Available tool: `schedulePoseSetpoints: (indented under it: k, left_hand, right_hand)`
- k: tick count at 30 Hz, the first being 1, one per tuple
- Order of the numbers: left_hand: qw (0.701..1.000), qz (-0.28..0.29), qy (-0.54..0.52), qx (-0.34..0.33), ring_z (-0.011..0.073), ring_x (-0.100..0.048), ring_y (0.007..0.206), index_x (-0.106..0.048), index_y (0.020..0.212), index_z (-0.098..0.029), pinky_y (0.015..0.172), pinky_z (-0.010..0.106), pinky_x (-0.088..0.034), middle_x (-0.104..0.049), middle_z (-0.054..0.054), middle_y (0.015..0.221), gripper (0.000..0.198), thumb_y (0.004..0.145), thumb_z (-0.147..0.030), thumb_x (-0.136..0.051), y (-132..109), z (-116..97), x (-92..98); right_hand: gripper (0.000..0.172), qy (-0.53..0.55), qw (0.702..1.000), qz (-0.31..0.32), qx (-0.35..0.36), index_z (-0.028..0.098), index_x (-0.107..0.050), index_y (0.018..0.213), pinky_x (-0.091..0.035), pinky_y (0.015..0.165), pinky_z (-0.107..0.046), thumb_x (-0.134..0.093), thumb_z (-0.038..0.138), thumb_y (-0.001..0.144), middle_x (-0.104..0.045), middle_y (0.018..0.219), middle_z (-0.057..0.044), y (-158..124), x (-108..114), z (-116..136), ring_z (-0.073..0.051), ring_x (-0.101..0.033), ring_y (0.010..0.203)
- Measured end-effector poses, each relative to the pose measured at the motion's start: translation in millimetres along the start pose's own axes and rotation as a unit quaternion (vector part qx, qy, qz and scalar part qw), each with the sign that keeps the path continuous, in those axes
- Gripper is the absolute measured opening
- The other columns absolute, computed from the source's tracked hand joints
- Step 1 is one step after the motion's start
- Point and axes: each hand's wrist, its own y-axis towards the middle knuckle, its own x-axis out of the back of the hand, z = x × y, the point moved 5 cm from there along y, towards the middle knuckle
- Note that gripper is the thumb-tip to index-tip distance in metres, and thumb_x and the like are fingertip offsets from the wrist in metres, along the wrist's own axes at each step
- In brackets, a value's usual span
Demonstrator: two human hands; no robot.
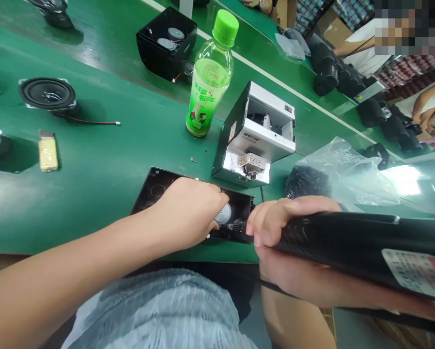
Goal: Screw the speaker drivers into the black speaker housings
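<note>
Black and tubular, the electric screwdriver lies almost level across the lower right of the view, its long axis slanting slightly, with the labelled end out past the right edge and the front end pointing left towards the speaker panel. The right hand wraps around it in a closed fist-like grip, fingers curled over the top, and hides the tip. Just left of those fingers lies the black speaker panel, flat on the green workbench, its long axis running roughly left to right. The left hand rests over the panel's middle, fingers bent downward and pressed on it beside a round silver speaker part; whether they pinch anything is hidden. The right hand's fingers sit almost touching the panel's right corner. Beyond the panel stands a white screw feeder, with a green-capped plastic bottle of green drink, about half full, behind it. To the left lie a loose speaker driver with red-and-black wires and a pale yellow block. A black box holds two round drivers in its open face. A clear plastic bag lies beside a dark foam piece.
</note>
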Motion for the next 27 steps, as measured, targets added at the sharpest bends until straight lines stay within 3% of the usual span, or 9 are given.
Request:
schedulePoseSetpoints:
  k: [3, 8, 11, 15, 19, 24, 27]
  left_hand:
    - [1.0, -0.008, -0.002, -0.001, 0.0293, -0.078, 0.094, -0.072, 0.098, -0.024, 0.064, 0.037, -0.035, -0.081, 0.003, 0.1, 0.014, 0.09, -0.03, -0.081, -0.6, 1.0, -0.7]
    - [1.0, -0.014, 0.002, -0.002, 0.0291, -0.078, 0.095, -0.073, 0.099, -0.025, 0.064, 0.038, -0.036, -0.081, 0.003, 0.101, 0.015, 0.092, -0.035, -0.082, -1.7, 2.3, -1.3]
    - [1.0, -0.017, 0.006, -0.004, 0.0286, -0.078, 0.094, -0.073, 0.1, -0.025, 0.064, 0.037, -0.036, -0.082, 0.003, 0.102, 0.015, 0.094, -0.037, -0.08, -1.0, 3.0, -1.5]
    - [1.0, -0.016, 0.01, -0.01, 0.029, -0.078, 0.095, -0.075, 0.101, -0.025, 0.065, 0.037, -0.038, -0.082, 0.004, 0.104, 0.017, 0.095, -0.04, -0.079, 1.5, 4.0, -2.1]
    - [1.0, -0.01, 0.009, -0.006, 0.0302, -0.079, 0.098, -0.076, 0.105, -0.026, 0.065, 0.037, -0.039, -0.082, 0.003, 0.103, 0.019, 0.095, -0.041, -0.081, 2.7, 4.0, -0.8]
    - [1.0, -0.005, 0.008, -0.001, 0.0297, -0.079, 0.097, -0.074, 0.1, -0.025, 0.065, 0.037, -0.039, -0.082, 0.003, 0.104, 0.016, 0.095, -0.038, -0.081, -0.4, 1.5, 1.6]
    - [1.0, -0.004, 0.009, -0.001, 0.0295, -0.079, 0.098, -0.074, 0.101, -0.025, 0.066, 0.037, -0.039, -0.082, 0.003, 0.105, 0.017, 0.093, -0.037, -0.082, -1.2, 0.2, 1.5]
  right_hand:
    - [0.07, 0.024, 0.998, -0.044, 0.029, 0.023, -0.082, 0.102, -0.055, 0.056, -0.04, -0.064, 0.089, 0.088, -0.065, 0.06, 0.001, 3.3, -0.6, 2.9, -0.019, -0.06, 0.049]
    - [0.074, 0.028, 0.998, -0.059, 0.021, 0.024, -0.083, 0.116, -0.054, 0.055, -0.039, -0.066, 0.09, 0.085, -0.068, 0.058, 0.0, 3.6, -2.3, 4.7, -0.02, -0.058, 0.048]
    - [0.074, 0.039, 0.998, -0.039, 0.022, 0.024, -0.081, 0.117, -0.055, 0.06, -0.039, -0.069, 0.089, 0.085, -0.071, 0.064, -0.001, 1.2, -1.4, 4.7, -0.02, -0.061, 0.053]
    - [0.079, 0.029, 0.999, 0.011, 0.032, 0.025, -0.08, 0.125, -0.056, 0.062, -0.043, -0.055, 0.092, 0.091, -0.074, 0.067, -0.002, 2.5, -1.8, 3.4, -0.022, -0.064, 0.055]
    - [0.069, 0.027, 0.998, 0.047, 0.044, 0.027, -0.081, 0.119, -0.053, 0.057, -0.041, -0.058, 0.085, 0.091, -0.072, 0.064, 0.0, 6.9, -3.0, 3.7, -0.021, -0.062, 0.051]
    - [0.075, 0.065, 0.998, -0.018, -0.003, 0.025, -0.081, 0.098, -0.053, 0.06, -0.039, -0.062, 0.095, 0.083, -0.069, 0.061, 0.0, 4.4, 3.3, -2.7, -0.02, -0.062, 0.052]
    - [0.088, 0.069, 0.997, -0.029, 0.026, 0.026, -0.083, 0.116, -0.052, 0.055, -0.037, -0.051, 0.101, 0.082, -0.069, 0.06, 0.0, 0.1, 3.6, -4.1, -0.019, -0.058, 0.05]
